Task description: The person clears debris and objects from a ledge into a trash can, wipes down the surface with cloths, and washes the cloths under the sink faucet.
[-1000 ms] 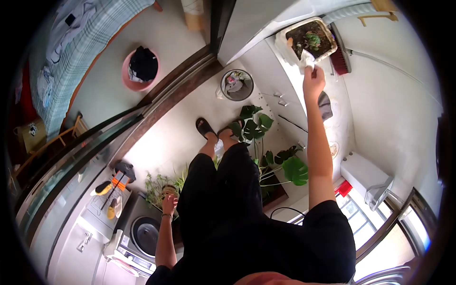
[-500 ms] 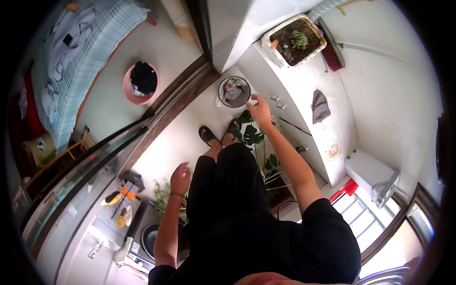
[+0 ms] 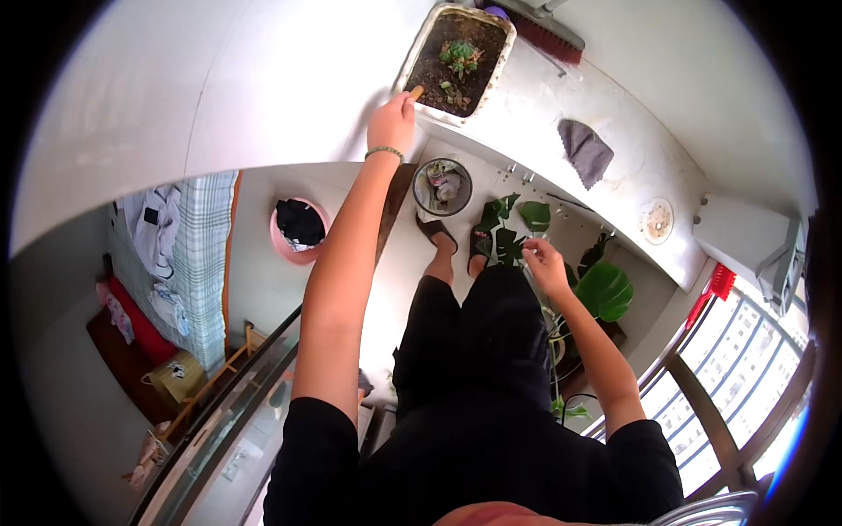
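Nearest the body, the right hand [image 3: 544, 266], previously over the bin, lies beside the dark leaves of a broad-leaved plant [image 3: 605, 292]; its grip is loosely curled, fingertips apart, with no object visible. The white wipe it carried one second earlier has left the hand. Beyond the sandalled feet stands the bin [image 3: 471, 187], its rim now uncovered by fingers. Farther forward, the left hand [image 3: 392, 125], formerly low over the floor, reaches the planter [image 3: 506, 54]; its grip is pinched on the orange-brown piece [image 3: 417, 91] at the planter's near-left corner, untouched in both earlier views. On the white table [image 3: 627, 188], the grey cloth [image 3: 586, 153] remains flat; the red-bristled brush [image 3: 548, 37] lies beyond the planter.
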Demonstrator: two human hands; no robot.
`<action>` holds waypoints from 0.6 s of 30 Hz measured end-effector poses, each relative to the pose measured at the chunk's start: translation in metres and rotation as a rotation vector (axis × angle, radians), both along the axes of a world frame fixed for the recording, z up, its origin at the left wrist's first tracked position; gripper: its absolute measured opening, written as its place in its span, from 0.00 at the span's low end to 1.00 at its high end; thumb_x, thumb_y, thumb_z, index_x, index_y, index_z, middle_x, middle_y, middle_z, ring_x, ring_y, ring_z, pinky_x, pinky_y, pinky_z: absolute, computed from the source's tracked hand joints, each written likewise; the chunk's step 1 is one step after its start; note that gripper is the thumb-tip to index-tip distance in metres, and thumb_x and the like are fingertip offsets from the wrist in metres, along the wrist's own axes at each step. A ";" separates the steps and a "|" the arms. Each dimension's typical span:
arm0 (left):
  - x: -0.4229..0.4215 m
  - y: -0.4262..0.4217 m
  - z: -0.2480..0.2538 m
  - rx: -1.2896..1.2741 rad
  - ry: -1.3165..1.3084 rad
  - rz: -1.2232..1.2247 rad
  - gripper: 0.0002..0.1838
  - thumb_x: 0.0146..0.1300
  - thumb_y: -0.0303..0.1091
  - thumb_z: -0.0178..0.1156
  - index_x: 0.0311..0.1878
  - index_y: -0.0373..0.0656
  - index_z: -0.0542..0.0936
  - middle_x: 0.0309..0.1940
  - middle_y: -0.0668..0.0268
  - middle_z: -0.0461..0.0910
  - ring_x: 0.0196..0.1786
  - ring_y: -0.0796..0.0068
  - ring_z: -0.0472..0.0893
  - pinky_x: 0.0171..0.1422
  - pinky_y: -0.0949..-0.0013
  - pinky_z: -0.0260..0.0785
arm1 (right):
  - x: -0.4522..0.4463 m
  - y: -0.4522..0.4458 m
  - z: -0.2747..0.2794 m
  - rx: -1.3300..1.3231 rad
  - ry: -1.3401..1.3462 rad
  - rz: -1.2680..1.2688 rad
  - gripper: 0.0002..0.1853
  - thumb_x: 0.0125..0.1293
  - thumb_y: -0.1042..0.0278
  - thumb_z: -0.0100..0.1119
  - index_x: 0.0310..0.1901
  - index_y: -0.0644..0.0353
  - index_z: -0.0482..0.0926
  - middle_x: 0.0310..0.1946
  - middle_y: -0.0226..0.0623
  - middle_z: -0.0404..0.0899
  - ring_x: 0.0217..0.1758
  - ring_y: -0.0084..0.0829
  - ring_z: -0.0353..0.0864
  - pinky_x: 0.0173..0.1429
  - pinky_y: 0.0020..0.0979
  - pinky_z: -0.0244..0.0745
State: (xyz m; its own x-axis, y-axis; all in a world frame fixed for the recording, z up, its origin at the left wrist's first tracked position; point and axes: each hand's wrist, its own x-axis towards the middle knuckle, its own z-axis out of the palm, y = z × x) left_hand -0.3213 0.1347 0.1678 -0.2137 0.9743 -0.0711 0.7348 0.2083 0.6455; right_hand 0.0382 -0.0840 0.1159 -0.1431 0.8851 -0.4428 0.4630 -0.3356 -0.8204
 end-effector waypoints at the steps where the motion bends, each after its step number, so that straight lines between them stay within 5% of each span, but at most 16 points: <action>1: 0.001 0.000 0.005 0.044 -0.045 0.052 0.14 0.70 0.39 0.52 0.46 0.42 0.83 0.35 0.46 0.82 0.40 0.45 0.82 0.47 0.50 0.73 | 0.005 -0.003 0.005 -0.069 0.028 -0.077 0.13 0.64 0.67 0.61 0.48 0.64 0.80 0.38 0.37 0.84 0.34 0.26 0.81 0.42 0.28 0.76; 5: 0.001 0.003 0.012 0.170 0.151 -0.005 0.11 0.68 0.36 0.55 0.43 0.41 0.83 0.29 0.50 0.83 0.33 0.46 0.82 0.40 0.50 0.73 | 0.019 -0.011 0.004 -0.104 -0.058 -0.224 0.11 0.67 0.67 0.59 0.46 0.64 0.80 0.32 0.30 0.82 0.33 0.18 0.77 0.41 0.25 0.73; 8: 0.007 0.038 0.026 0.310 0.225 -0.088 0.14 0.69 0.40 0.54 0.43 0.41 0.84 0.29 0.53 0.83 0.32 0.51 0.83 0.40 0.55 0.75 | 0.012 -0.010 0.003 -0.191 -0.060 -0.313 0.13 0.63 0.66 0.61 0.47 0.62 0.82 0.34 0.36 0.84 0.34 0.24 0.81 0.41 0.28 0.75; 13: 0.023 0.101 0.082 0.317 0.279 -0.252 0.13 0.68 0.39 0.56 0.36 0.39 0.82 0.25 0.52 0.82 0.31 0.48 0.81 0.39 0.50 0.74 | -0.033 -0.010 -0.009 -0.176 0.127 -0.367 0.11 0.68 0.67 0.59 0.46 0.64 0.80 0.28 0.25 0.79 0.31 0.14 0.74 0.36 0.21 0.70; 18: 0.013 0.102 0.082 0.179 0.189 -0.202 0.16 0.70 0.41 0.54 0.35 0.38 0.82 0.25 0.52 0.82 0.31 0.47 0.81 0.39 0.52 0.74 | -0.067 -0.001 -0.019 -0.173 0.185 -0.362 0.11 0.68 0.66 0.60 0.46 0.64 0.81 0.27 0.25 0.78 0.29 0.15 0.73 0.36 0.22 0.70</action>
State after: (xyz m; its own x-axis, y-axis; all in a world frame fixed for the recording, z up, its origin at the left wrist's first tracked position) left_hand -0.3085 0.2368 0.2499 -0.0079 0.9918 0.1277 0.8599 -0.0585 0.5072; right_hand -0.0286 -0.0848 0.0972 0.0723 0.8079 -0.5849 0.1408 -0.5888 -0.7959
